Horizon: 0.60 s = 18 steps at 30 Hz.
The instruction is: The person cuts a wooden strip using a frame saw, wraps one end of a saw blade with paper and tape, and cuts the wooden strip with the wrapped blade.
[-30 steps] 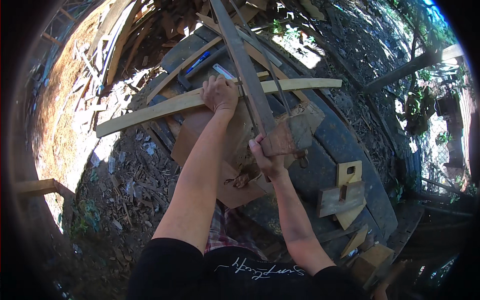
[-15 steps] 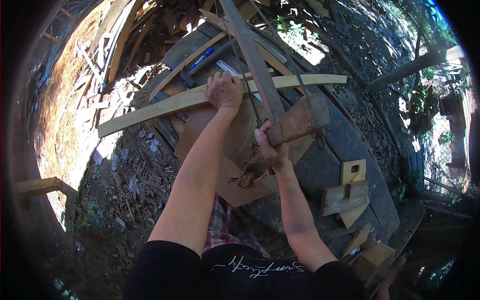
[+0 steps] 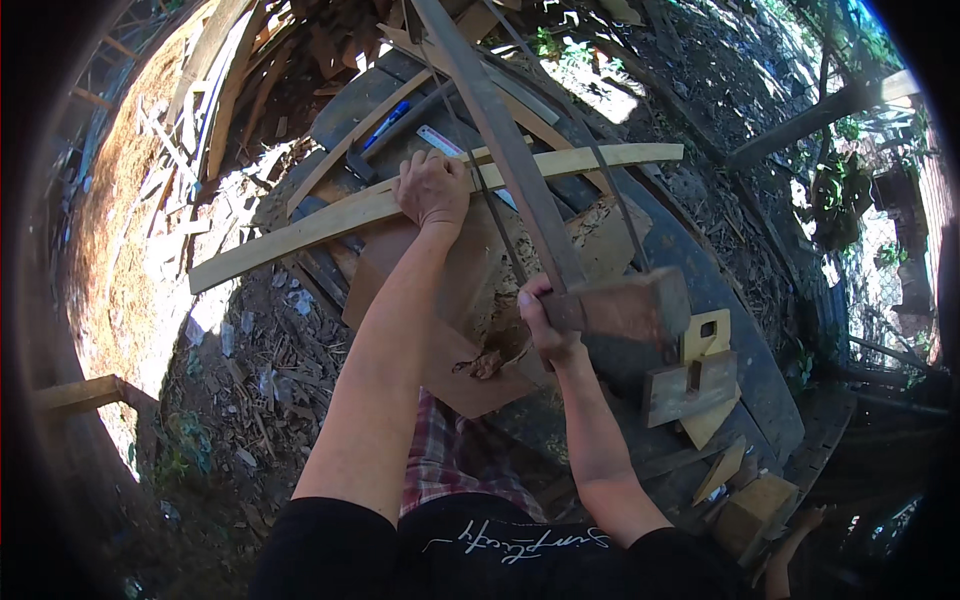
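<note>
My left hand (image 3: pixel 433 195) is closed over a long pale wooden board (image 3: pixel 268 242) lying crosswise over the workbench (image 3: pixel 705 265). A wooden-framed saw (image 3: pixel 497 140) stretches away from me, its thin blade (image 3: pixel 510 239) crossing the board just right of that hand. My right hand (image 3: pixel 550 325) grips the saw at its near end, beside the dark wooden crossbar (image 3: pixel 625 305). Beyond my left hand lie a blue pen (image 3: pixel 388 124), a pale ruler (image 3: pixel 439 141) and a dark bracket-shaped tool (image 3: pixel 357 164). A brown sheet piece (image 3: pixel 465 393) is under the saw.
Notched wood pieces (image 3: pixel 690 400) lie on the right of the bench, with a wood block (image 3: pixel 757 505) below them. A heap of offcuts (image 3: pixel 215 105) fills the upper left. A timber rail (image 3: pixel 80 393) juts in at left, a beam (image 3: pixel 790 130) at upper right.
The saw has been drawn toward me and rightward at its near end, my right hand moving with it. The crossbar has turned and sits lower. My left hand stays on the board.
</note>
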Motion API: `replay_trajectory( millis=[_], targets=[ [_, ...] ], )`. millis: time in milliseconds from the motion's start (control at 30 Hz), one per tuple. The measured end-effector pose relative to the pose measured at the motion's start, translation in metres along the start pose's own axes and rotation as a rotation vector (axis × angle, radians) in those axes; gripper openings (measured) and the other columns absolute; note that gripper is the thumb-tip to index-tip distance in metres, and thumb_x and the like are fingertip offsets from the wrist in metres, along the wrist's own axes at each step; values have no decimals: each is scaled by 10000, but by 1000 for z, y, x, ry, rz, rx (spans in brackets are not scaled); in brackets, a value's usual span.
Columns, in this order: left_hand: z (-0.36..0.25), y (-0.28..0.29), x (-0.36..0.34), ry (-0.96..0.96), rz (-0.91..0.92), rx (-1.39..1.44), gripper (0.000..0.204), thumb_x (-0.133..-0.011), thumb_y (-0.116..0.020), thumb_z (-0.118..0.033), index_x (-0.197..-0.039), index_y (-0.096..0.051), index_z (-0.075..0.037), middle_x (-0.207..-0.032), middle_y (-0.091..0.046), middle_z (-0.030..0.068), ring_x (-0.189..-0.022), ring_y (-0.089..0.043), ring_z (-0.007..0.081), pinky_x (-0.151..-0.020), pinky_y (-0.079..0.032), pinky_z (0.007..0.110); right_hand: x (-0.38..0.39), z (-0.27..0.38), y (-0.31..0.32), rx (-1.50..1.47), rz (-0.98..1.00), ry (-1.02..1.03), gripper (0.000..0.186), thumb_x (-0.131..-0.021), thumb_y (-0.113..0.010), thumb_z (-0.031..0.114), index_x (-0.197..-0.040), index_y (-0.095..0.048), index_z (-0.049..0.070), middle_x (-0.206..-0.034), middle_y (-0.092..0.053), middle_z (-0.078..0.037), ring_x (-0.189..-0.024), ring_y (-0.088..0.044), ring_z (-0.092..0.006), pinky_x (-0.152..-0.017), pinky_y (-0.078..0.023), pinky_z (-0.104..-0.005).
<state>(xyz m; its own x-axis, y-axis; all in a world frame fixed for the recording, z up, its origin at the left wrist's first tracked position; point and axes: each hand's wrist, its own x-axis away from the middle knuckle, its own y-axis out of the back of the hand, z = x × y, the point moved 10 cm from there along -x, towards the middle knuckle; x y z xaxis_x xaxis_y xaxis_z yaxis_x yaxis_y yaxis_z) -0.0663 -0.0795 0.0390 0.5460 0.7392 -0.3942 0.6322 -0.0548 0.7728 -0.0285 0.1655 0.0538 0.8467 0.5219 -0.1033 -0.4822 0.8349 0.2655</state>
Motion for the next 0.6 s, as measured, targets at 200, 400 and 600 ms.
replay_trajectory(
  millis=[200,400,600],
  targets=[
    [-1,-1,-3,59,38,-90,158,-775,-585,-234,-737,-680,-113,-848,-634,51,-878,-589,259,-768,-436,397,-45,37,0,-124,27,140,97,-859,-611,71,-822,-528,36,-689,-532,-5,-616,-504,-113,-586,-413,-274],
    [-1,0,-2,71,19,-104,213,-843,-568,-305,-805,-695,-139,-875,-635,51,-885,-586,260,-784,-432,402,5,95,60,-657,-118,206,134,-847,-541,26,-884,-416,58,-613,-484,-76,-538,-484,-168,-584,-445,-355],
    [-12,6,2,-40,125,-18,289,-884,-555,-398,-899,-723,-164,-889,-635,44,-912,-569,258,-849,-382,406,73,135,141,-585,-314,205,171,-817,-578,64,-890,-424,47,-625,-496,-74,-549,-489,-170,-597,-446,-350]
  ],
)
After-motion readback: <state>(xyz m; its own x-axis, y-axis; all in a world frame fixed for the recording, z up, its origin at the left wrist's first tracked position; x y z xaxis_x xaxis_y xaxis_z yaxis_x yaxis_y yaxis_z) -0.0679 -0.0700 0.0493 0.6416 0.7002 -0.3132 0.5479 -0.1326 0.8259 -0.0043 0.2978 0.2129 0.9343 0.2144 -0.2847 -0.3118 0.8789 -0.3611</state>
